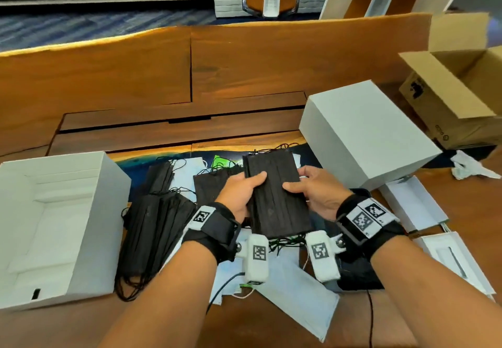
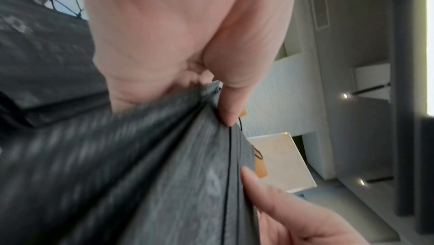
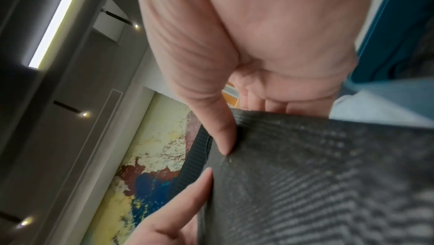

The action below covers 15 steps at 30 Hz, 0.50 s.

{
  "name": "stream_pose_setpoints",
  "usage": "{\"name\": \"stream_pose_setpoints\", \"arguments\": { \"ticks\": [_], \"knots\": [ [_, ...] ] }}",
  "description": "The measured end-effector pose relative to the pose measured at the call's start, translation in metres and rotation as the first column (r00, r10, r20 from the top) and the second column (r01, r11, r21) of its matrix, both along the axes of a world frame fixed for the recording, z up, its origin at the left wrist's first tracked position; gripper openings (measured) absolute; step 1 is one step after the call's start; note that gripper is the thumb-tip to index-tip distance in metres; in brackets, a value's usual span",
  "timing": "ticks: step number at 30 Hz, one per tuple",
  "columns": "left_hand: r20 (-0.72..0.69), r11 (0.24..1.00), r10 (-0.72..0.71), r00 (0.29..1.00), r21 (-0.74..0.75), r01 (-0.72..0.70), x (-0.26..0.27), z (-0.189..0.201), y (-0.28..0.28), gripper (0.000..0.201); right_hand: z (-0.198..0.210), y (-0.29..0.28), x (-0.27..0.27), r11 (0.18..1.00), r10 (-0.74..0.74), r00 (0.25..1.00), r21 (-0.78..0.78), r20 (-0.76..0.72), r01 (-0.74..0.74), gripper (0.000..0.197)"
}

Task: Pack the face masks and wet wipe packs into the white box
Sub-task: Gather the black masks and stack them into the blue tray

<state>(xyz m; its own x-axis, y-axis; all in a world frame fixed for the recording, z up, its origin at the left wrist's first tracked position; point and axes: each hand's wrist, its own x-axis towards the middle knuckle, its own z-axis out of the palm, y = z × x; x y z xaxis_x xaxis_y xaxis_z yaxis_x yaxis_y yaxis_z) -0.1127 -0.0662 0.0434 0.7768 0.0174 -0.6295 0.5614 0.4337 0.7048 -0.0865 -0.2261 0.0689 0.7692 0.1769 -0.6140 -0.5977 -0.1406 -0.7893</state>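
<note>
Both hands hold a stack of black face masks (image 1: 277, 198) above the table: the left hand (image 1: 240, 191) grips its left edge, thumb on top, fingers beneath; the right hand (image 1: 316, 191) grips the right edge the same way. Left of the stack lies a loose pile of black masks (image 1: 152, 228), and further left the open white box (image 1: 54, 225). Behind and right of the stack stands the white lid (image 1: 364, 133), the cardboard carton (image 1: 459, 95) beyond it

Black pleated masks (image 1: 277, 195) beside white box (image 1: 89, 212), pale blue masks (image 1: 301, 298), brown cardboard box (image 1: 451, 97), orange-brown wood table (image 1: 135, 67)
</note>
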Motion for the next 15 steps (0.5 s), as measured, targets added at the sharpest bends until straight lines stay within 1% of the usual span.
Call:
{"name": "stream_pose_setpoints", "arguments": {
  "ticks": [2, 4, 6, 8, 9, 10, 11, 12, 13, 14, 15],
  "knots": [
    [-0.007, 0.993, -0.118, 0.993, 0.015, 0.119, -0.001, -0.001, -0.021, 0.023, 0.001, -0.028, -0.001, 0.996, -0.054, 0.999, -0.072, 0.001, 0.054, 0.03],
    [0.009, 0.968, -0.229, 0.973, 0.113, 0.226, -0.002, -0.005, -0.046, 0.023, -0.003, -0.053, -0.007, 0.971, -0.111, 0.993, -0.209, 0.049, 0.119, 0.032],
    [0.012, 0.937, -0.28, 0.96, 0.221, 0.271, -0.002, -0.012, -0.068, 0.023, -0.01, -0.075, -0.013, 0.924, -0.126, 0.987, -0.35, 0.1, 0.153, 0.029],
    [0.005, 0.891, -0.318, 0.948, 0.343, 0.297, -0.004, -0.02, -0.086, 0.03, -0.022, -0.094, -0.018, 0.865, -0.085, 0.99, -0.485, 0.111, 0.128, 0.037],
    [0.012, 0.853, -0.349, 0.937, 0.419, 0.312, -0.006, -0.025, -0.095, 0.034, -0.032, -0.105, -0.019, 0.83, -0.062, 0.992, -0.546, 0.11, 0.112, 0.042],
    [0.019, 0.803, -0.388, 0.921, 0.499, 0.328, -0.008, -0.028, -0.103, 0.037, -0.05, -0.121, -0.017, 0.797, -0.035, 0.994, -0.597, 0.101, 0.089, 0.043],
    [0.023, 0.748, -0.428, 0.903, 0.57, 0.34, -0.01, -0.032, -0.11, 0.038, -0.078, -0.14, -0.011, 0.768, -0.01, 0.996, -0.637, 0.093, 0.067, 0.044],
    [0.026, 0.692, -0.463, 0.886, 0.635, 0.343, -0.011, -0.034, -0.116, 0.037, -0.093, -0.151, -0.009, 0.735, 0.018, 0.996, -0.676, 0.088, 0.046, 0.044],
    [0.028, 0.631, -0.495, 0.869, 0.699, 0.337, -0.012, -0.037, -0.121, 0.034, -0.09, -0.151, -0.012, 0.707, 0.052, 0.995, -0.707, 0.081, 0.02, 0.043],
    [0.03, 0.575, -0.526, 0.85, 0.749, 0.33, -0.014, -0.037, -0.125, 0.03, -0.078, -0.147, -0.017, 0.696, 0.093, 0.991, -0.718, 0.093, 0.002, 0.04],
    [0.033, 0.523, -0.558, 0.829, 0.79, 0.32, -0.014, -0.038, -0.127, 0.025, -0.054, -0.134, -0.026, 0.701, 0.129, 0.985, -0.713, 0.115, -0.008, 0.035]
  ]
}}
